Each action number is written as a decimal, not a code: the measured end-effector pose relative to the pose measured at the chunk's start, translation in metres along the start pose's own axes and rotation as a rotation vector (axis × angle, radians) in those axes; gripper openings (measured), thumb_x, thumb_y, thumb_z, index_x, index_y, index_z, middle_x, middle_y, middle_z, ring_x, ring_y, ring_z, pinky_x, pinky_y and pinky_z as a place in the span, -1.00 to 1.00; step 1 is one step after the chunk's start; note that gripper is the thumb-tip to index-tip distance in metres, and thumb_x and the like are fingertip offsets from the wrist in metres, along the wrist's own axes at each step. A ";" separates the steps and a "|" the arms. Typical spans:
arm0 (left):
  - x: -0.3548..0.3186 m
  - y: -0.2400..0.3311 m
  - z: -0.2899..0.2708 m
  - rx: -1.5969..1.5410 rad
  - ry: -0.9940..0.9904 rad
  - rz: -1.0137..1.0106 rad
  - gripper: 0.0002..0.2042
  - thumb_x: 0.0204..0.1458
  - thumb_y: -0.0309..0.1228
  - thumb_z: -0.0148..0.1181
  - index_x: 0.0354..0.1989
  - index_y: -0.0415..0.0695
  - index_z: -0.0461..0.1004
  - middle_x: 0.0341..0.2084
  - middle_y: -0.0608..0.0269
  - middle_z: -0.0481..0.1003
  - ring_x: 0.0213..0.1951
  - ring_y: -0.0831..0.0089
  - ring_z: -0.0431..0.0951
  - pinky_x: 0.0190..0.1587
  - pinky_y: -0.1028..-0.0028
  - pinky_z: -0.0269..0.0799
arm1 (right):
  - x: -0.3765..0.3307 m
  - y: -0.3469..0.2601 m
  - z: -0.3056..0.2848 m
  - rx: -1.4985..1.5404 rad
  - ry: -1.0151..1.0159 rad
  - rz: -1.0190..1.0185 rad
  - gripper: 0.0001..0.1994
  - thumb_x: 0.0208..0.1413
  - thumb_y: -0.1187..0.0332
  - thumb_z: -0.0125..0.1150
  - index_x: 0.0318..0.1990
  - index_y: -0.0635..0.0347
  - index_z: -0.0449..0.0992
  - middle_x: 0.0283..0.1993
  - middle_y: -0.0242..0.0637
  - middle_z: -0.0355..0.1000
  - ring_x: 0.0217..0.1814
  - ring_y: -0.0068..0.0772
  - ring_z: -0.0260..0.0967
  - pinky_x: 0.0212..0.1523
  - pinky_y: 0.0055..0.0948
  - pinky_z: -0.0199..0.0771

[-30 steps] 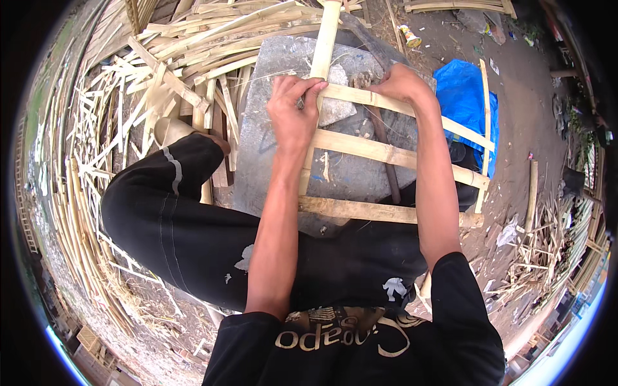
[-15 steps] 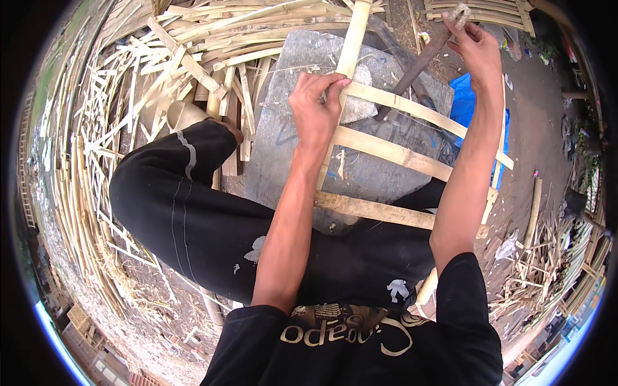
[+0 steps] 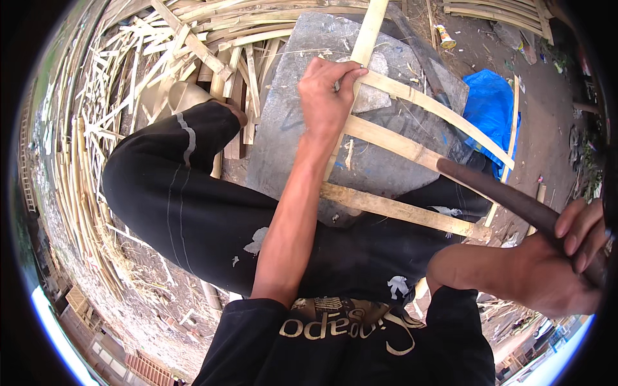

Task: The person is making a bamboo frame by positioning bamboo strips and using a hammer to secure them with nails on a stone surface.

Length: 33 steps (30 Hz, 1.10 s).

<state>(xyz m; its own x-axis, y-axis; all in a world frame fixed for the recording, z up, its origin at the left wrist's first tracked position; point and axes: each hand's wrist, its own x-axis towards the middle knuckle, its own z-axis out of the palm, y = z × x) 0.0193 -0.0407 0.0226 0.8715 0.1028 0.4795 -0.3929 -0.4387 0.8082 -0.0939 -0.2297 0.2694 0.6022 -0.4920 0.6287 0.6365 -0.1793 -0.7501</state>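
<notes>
A ladder-like frame of pale bamboo strips lies over a grey slab [image 3: 277, 135] and my lap. Three crosspieces, the top one [image 3: 428, 103], the middle one [image 3: 393, 139] and the lowest one [image 3: 399, 209], run between a left upright strip [image 3: 369, 32] and a right upright strip [image 3: 515, 109]. At the top left joint my left hand [image 3: 328, 93] is closed in a pinch; a tiny dark spot shows at its fingertips, too small to name. My right hand [image 3: 582, 241], partly in the dark rim, is wrapped round a dark rod [image 3: 502, 190], raised above the frame's right side.
Split bamboo [image 3: 257, 29] is heaped beyond the slab and at left. A dark bar [image 3: 421, 64] lies across the slab's far right side. Blue plastic sheeting [image 3: 486, 100] lies right of the slab, and a small can [image 3: 445, 36] stands beyond it.
My right hand has swung from the far right toward me and outward, bringing the dark rod off the slab. My left hand stays at the joint; the view has shifted slightly.
</notes>
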 end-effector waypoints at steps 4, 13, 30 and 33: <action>-0.001 -0.002 -0.003 0.022 -0.016 0.010 -0.89 -0.09 -0.56 0.45 -0.37 -0.11 0.73 -0.49 0.26 0.66 -0.43 0.39 0.51 -0.35 0.38 0.45 | -0.062 0.031 0.058 -0.389 -0.095 0.915 -0.64 0.42 0.22 0.01 0.12 0.39 0.39 -0.52 -0.46 0.22 -0.52 -0.75 0.12 -0.53 -0.68 0.09; 0.002 0.001 -0.002 0.017 -0.005 0.014 -0.88 -0.13 -0.57 0.44 -0.38 -0.10 0.72 -0.50 0.25 0.64 -0.43 0.33 0.50 -0.31 0.35 0.46 | -0.119 0.111 0.047 -0.645 -0.511 0.642 -0.62 0.41 0.32 0.02 0.27 0.36 0.37 -0.21 -0.01 0.53 -0.26 -0.48 0.40 -0.18 -0.40 0.44; -0.001 -0.006 -0.001 -0.030 0.012 0.014 -0.88 -0.14 -0.57 0.45 -0.40 -0.10 0.73 -0.53 0.24 0.62 -0.44 0.33 0.47 -0.33 0.37 0.45 | -0.127 0.122 0.056 -0.717 -0.525 0.509 -0.59 0.39 0.36 0.02 0.24 0.53 0.37 -0.16 0.22 0.56 -0.32 -0.30 0.53 -0.27 -0.31 0.48; -0.001 -0.007 0.001 -0.041 0.013 0.020 -0.88 -0.14 -0.57 0.44 -0.40 -0.11 0.73 -0.53 0.24 0.62 -0.43 0.34 0.47 -0.33 0.37 0.45 | -0.131 0.124 0.055 -0.667 -0.450 0.470 -0.60 0.39 0.37 0.02 0.23 0.53 0.38 -0.20 0.24 0.56 -0.38 -0.36 0.51 -0.35 -0.30 0.45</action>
<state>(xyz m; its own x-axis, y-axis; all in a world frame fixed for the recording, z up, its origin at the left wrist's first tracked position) 0.0214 -0.0385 0.0167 0.8596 0.1066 0.4997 -0.4218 -0.4040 0.8117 -0.0670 -0.1404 0.1056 0.9467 -0.2871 0.1461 -0.0446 -0.5660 -0.8232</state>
